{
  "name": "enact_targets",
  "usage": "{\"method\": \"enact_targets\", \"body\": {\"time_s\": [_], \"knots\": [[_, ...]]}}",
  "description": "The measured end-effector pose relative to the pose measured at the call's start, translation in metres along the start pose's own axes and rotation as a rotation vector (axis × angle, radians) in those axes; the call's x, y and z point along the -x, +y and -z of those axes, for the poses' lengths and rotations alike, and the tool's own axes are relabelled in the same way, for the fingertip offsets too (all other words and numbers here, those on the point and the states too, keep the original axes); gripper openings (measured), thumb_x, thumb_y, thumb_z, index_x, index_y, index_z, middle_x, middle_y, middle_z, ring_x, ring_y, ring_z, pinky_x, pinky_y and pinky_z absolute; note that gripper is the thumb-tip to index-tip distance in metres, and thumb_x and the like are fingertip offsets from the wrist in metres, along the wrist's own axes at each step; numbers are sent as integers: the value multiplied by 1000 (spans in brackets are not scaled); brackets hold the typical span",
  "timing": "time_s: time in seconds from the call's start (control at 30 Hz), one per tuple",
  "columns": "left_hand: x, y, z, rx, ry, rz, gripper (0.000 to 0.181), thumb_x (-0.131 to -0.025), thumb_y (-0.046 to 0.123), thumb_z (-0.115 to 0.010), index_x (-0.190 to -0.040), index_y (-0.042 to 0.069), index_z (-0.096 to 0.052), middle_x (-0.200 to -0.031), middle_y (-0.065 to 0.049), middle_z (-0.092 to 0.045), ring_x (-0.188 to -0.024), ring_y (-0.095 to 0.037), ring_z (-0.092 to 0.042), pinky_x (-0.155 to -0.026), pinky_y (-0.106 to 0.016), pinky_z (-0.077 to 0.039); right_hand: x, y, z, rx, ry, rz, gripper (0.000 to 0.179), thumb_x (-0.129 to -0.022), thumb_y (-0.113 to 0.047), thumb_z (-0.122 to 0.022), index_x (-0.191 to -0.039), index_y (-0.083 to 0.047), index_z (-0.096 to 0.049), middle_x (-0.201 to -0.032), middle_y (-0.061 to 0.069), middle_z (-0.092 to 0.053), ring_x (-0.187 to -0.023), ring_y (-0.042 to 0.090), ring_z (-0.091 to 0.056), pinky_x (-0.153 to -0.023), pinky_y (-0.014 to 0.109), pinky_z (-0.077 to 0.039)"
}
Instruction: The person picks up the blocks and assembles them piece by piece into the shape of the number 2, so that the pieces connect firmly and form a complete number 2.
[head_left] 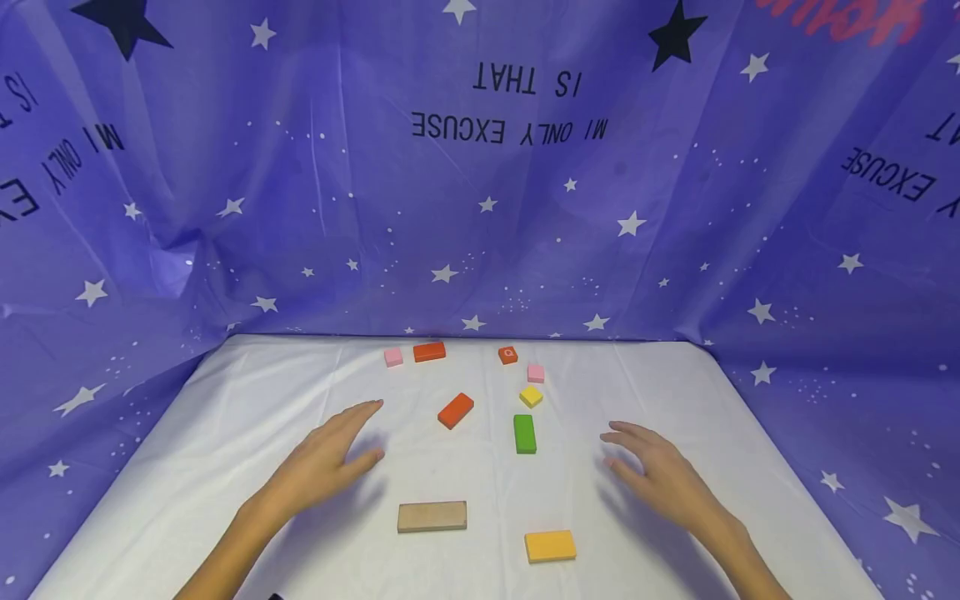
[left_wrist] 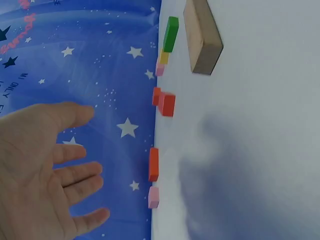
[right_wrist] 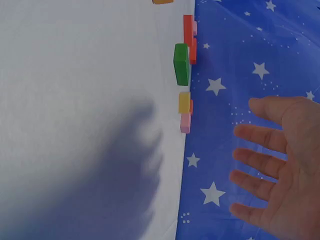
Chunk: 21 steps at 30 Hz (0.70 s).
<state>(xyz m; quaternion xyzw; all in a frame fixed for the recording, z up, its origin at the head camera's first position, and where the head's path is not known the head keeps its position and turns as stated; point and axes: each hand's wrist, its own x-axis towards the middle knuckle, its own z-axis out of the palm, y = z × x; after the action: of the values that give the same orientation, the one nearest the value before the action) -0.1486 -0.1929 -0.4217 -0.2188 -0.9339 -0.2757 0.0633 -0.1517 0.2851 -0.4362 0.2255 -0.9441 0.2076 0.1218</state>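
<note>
My left hand [head_left: 322, 462] hovers above the left part of the white table, fingers loosely extended and holding nothing. On the other side, my right hand [head_left: 660, 475] is likewise raised with its fingers spread and nothing in them. Between the hands lie a red block [head_left: 456, 411] set at a slant and a green block [head_left: 525, 434]. Nearer the front are a plain wooden block [head_left: 432, 517] and an orange-yellow block [head_left: 551, 546]. The left wrist view shows the left palm [left_wrist: 30, 170] facing inward; in the right wrist view the right fingers [right_wrist: 260, 162] are apart.
Toward the back edge sit a pink cube [head_left: 393, 357], a red block [head_left: 429, 352], a red cube with a white mark [head_left: 508, 355], another pink cube [head_left: 536, 373] and a yellow cube [head_left: 531, 397]. A purple star-printed curtain [head_left: 480, 233] surrounds the white table [head_left: 225, 467] on three sides.
</note>
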Motion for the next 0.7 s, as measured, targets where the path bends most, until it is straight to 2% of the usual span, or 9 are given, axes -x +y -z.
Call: {"method": "enact_targets", "body": {"time_s": [0.1, 0.23, 0.4, 0.53, 0.7], "knots": [[0, 2, -5, 51, -47, 26, 64, -97, 34, -66, -151, 8, -42, -149, -13, -48, -137, -36, -42, -108, -58, -35, 2, -3, -2, -46, -33, -38, 30, -97, -27, -68, -122, -11, -70, -134, 10, -61, -125, 35, -55, -102, 57, -42], [0, 4, -9, 92, -83, 22, 63, -97, 34, -66, -150, 10, -44, -147, -10, -49, -137, -33, -43, -109, -56, -35, 3, -6, -3, -92, -43, -53, 28, -96, -25, -69, -121, -13, -70, -129, 6, -65, -122, 32, -58, -101, 54, -44], [-1, 7, -13, 128, -115, -32, 57, -98, 30, -66, -146, 6, -48, -143, -9, -53, -134, -32, -47, -108, -53, -38, 4, -8, -5, -120, -37, -28, 26, -93, -18, -72, -119, -13, -71, -121, 0, -68, -116, 25, -62, -97, 48, -49], [0, 10, -15, 165, -191, -84, 54, -99, 29, -64, -143, 1, -50, -142, -10, -54, -131, -31, -50, -106, -52, -40, 5, -11, -6, -149, -46, -18, 25, -92, -16, -73, -117, -13, -72, -117, -6, -69, -112, 20, -64, -95, 45, -51], [2, 12, -20, 196, -263, -116, 52, -100, 31, -63, -140, 0, -52, -137, -11, -59, -123, -27, -57, -103, -50, -44, 9, -17, -3, -213, -113, -40, 25, -94, -20, -71, -118, -13, -72, -117, -9, -69, -112, 18, -64, -93, 45, -52]]}}
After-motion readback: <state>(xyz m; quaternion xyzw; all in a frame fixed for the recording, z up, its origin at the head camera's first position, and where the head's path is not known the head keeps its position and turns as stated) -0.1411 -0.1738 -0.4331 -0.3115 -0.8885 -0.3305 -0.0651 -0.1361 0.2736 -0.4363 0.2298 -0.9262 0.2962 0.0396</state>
